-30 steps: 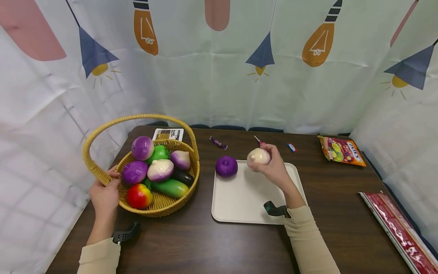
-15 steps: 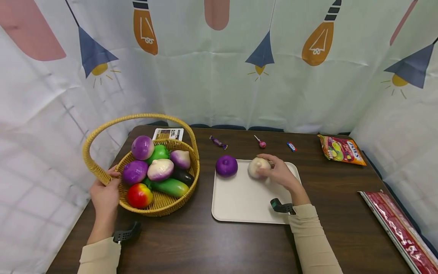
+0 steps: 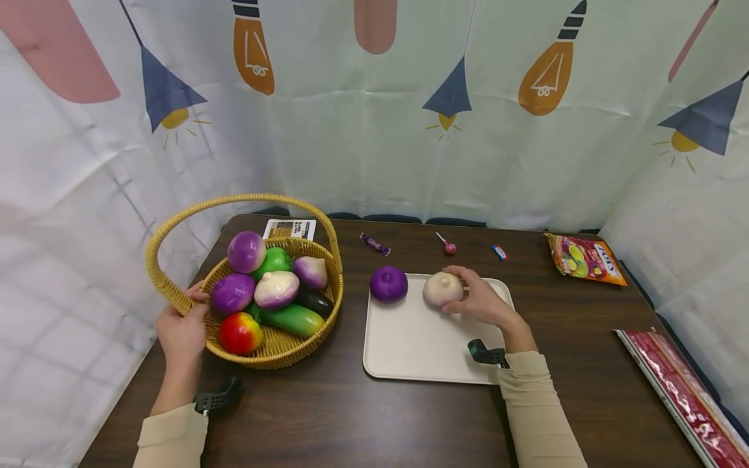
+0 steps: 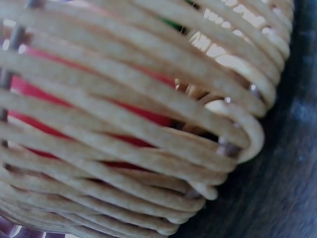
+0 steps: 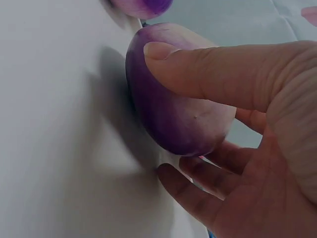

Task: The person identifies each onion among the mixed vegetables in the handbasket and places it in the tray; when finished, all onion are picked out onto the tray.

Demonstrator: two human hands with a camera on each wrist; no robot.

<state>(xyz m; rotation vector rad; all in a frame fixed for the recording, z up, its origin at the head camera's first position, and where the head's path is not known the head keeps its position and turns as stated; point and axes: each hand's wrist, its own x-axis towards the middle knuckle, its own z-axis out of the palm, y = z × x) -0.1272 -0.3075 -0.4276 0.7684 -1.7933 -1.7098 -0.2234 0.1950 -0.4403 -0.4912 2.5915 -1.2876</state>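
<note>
From where I sit at the controls, I judge the work of moving vegetables from the basket [image 3: 275, 348] onto the tray [image 3: 421, 344] to be at an early stage: two pieces are on the tray and most are not. My right hand [image 3: 482, 302] has its thumb and fingers curled around the pale turnip [image 3: 443, 288], which rests on the far part of the tray; the right wrist view shows the thumb lying across its top and the other fingers cupped beneath and beside it, so the grip is not yet let go. Just to the left of it, at the tray's far left corner, sits the purple onion [image 3: 389, 284], apart from the turnip and untouched. My left hand [image 3: 183, 331] grips the basket at its near left rim, where the handle joins, fingers wrapped over the wicker; the left wrist view shows only the weave, with red and green showing through. In the basket I count seven pieces to go: two purple onions, two more turnips, a green pepper, a cucumber with an aubergine beside it, and a red and yellow apple [image 3: 239, 333] nearest my left hand.
</note>
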